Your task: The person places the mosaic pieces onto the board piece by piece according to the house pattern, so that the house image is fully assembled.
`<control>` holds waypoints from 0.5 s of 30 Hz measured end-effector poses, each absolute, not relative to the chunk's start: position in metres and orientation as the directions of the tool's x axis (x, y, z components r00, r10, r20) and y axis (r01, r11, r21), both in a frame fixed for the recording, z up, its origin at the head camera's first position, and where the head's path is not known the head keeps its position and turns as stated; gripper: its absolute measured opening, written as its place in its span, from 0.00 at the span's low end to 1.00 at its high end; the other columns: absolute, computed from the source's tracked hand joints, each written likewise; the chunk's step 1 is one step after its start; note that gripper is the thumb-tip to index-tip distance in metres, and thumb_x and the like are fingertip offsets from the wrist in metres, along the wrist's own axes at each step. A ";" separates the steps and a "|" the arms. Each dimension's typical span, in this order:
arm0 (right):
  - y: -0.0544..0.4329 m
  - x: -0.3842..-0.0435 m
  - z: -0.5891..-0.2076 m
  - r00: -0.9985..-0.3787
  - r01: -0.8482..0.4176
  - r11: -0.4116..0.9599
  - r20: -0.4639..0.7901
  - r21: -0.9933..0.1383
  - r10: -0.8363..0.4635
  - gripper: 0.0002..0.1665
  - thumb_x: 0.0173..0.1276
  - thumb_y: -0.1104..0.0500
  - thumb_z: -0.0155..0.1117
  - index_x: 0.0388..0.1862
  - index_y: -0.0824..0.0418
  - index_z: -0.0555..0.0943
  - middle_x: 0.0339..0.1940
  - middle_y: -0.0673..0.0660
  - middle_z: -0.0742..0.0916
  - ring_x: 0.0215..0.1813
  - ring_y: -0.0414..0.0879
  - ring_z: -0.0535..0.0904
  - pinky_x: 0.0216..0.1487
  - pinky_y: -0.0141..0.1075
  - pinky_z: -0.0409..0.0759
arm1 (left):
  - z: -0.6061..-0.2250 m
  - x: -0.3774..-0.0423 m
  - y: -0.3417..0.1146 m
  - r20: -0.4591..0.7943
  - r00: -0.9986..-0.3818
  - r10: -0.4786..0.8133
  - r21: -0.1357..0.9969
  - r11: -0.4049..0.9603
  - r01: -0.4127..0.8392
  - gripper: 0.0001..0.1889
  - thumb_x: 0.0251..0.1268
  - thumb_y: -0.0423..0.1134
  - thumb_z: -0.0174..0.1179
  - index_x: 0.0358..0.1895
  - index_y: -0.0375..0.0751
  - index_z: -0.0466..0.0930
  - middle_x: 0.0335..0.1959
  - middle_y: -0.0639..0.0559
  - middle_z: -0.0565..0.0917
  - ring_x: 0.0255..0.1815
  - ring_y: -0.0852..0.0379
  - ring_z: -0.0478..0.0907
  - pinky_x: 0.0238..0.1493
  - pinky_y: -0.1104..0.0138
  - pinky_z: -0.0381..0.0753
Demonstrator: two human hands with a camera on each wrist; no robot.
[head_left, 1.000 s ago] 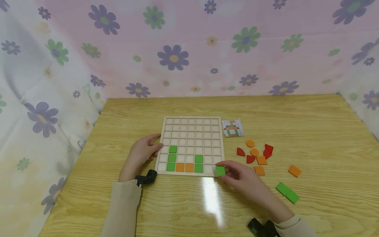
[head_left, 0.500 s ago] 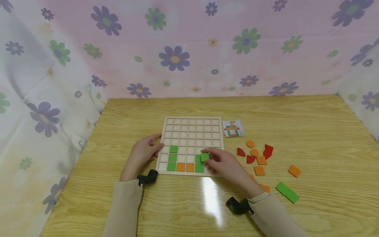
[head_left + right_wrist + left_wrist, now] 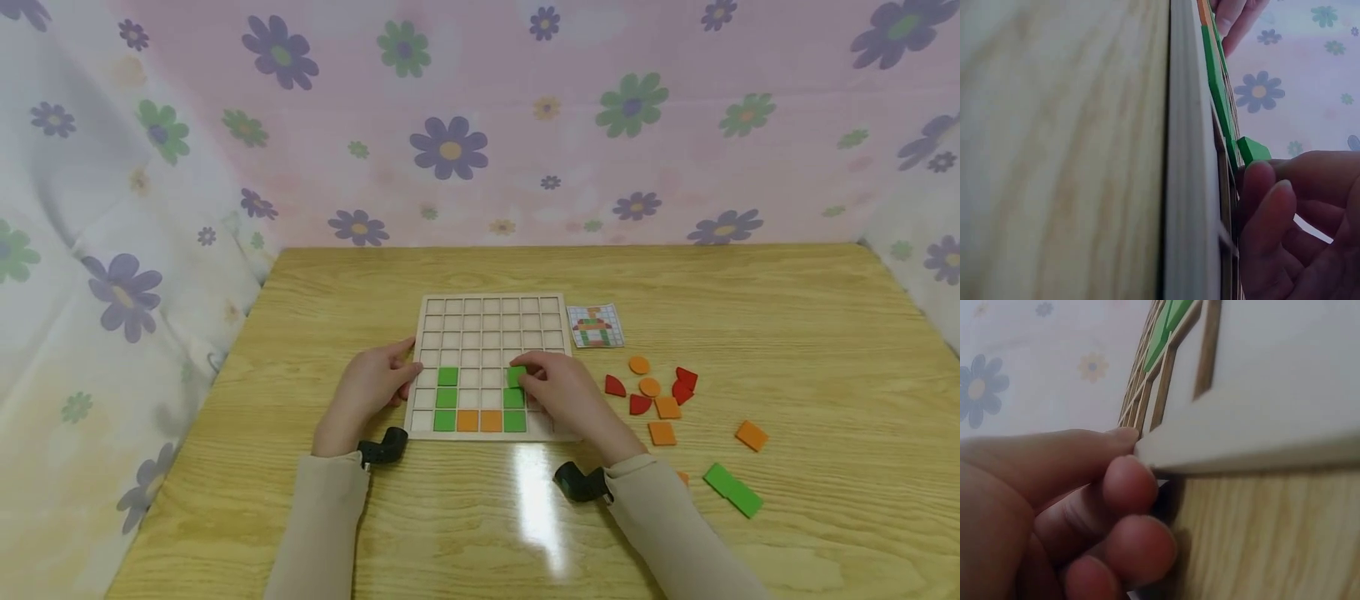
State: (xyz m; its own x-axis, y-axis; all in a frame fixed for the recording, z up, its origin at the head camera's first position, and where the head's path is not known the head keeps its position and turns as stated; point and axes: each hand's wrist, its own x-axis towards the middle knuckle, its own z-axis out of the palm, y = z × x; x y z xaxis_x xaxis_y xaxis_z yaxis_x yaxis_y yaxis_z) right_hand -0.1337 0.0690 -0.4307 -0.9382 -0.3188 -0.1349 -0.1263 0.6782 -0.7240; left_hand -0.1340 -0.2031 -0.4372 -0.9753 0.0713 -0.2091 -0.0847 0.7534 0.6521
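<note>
A wooden grid board (image 3: 472, 340) lies on the table. My left hand (image 3: 367, 390) holds its left edge, thumb and index finger at the rim (image 3: 1210, 456) in the left wrist view. My right hand (image 3: 568, 398) pinches a green square tile (image 3: 516, 377) over the right part of the grid, just above two other green tiles (image 3: 513, 408) in one column. That tile (image 3: 1251, 150) is tilted against the board's surface in the right wrist view. Several green tiles (image 3: 446, 398) form a column on the left. Two orange tiles (image 3: 479, 421) sit between the columns in the bottom row.
Right of the board lies a pattern card (image 3: 596, 326). Beyond my right hand are orange discs (image 3: 649, 387), red quarter-circles (image 3: 615, 385), orange squares (image 3: 662, 433) and two green tiles (image 3: 733, 490). My right sleeve (image 3: 660, 517) partly covers another orange piece.
My right hand has carried the green tile from the board's lower right corner up and left to above the right green column. My left hand stays at the board's left edge.
</note>
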 end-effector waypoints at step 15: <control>0.062 -0.138 -0.433 -0.948 -0.253 0.742 0.005 -0.621 -0.319 0.11 0.59 0.60 0.60 0.41 0.53 0.83 0.35 0.49 0.80 0.34 0.41 0.73 0.36 0.36 0.72 | -0.446 -0.137 -0.205 -0.248 -0.965 0.090 0.702 0.703 -0.115 0.28 0.63 0.50 0.53 0.66 0.55 0.59 0.15 0.50 0.76 0.14 0.56 0.71 0.20 0.65 0.74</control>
